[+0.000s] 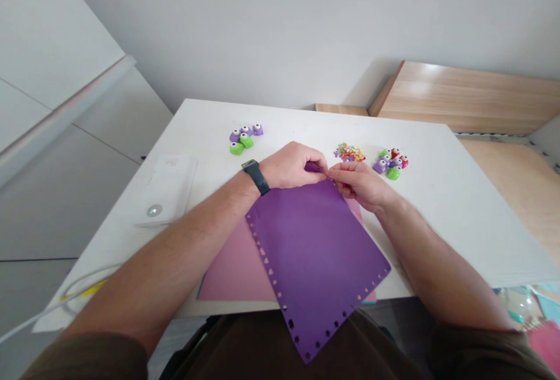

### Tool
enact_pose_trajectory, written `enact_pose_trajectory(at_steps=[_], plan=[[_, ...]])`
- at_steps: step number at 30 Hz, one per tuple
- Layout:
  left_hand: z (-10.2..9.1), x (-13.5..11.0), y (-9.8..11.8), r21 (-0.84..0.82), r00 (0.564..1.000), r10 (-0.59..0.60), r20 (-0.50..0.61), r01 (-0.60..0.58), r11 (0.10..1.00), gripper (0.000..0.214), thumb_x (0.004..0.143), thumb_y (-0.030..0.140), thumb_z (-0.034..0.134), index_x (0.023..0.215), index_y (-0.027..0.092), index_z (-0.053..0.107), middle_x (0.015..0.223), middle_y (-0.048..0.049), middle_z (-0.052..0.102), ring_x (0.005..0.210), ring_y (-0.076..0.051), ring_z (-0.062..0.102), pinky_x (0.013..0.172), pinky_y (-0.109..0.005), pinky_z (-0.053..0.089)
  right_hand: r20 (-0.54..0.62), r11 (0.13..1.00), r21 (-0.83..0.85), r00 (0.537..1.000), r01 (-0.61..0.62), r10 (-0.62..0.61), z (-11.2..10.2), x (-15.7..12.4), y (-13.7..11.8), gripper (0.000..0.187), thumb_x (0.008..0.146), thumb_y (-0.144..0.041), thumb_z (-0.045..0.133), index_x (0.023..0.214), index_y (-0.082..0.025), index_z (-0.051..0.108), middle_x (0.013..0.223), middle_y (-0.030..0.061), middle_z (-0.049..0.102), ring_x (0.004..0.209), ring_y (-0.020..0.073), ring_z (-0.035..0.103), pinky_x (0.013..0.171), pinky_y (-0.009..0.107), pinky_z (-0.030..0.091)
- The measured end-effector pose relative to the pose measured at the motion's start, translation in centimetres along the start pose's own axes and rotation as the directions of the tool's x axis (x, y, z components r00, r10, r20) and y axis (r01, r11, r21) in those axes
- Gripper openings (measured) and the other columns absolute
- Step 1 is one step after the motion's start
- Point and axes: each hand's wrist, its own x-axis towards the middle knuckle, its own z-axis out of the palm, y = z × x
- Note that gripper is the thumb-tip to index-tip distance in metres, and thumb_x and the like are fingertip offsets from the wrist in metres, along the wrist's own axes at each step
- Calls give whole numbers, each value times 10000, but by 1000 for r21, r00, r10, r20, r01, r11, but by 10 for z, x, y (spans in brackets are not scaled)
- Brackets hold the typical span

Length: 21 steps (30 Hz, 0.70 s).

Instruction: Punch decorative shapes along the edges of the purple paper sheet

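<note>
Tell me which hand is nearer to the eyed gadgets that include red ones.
Right. The right hand is just left of the eyed gadgets, at the purple sheet's edge; the left hand is farther left, gripping the sheet.

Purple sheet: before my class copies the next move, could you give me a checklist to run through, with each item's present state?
1. Left hand grips the purple sheet by its far edge: ok.
2. Right hand is at that edge, close to the left fingertips: ok.
3. Right hand's grip contains something besides the sheet: cannot tell; its fingers hide it.
4. Purple sheet lies wholly over the table: not ok; its near corner extends past the table's near edge.
5. Colourful cut-outs lie apart from the right-hand punches: ok.
6. Holes run along the sheet's left and near edges: ok.
</note>
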Motion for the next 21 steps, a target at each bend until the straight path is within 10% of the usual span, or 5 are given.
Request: enact_pose_trajectory(at_steps=[21], plan=[[3, 1, -2, 48, 998, 59, -34, -57, 997, 129, 881, 274, 730, 919, 190, 820, 891, 8, 821, 836, -144, 756, 787, -240, 529, 15, 1000, 10, 1000, -17, 17, 1, -1, -2, 378, 797, -481, 858, 753, -167, 652, 568, -64, 431, 490, 65, 301, 493, 288, 124]])
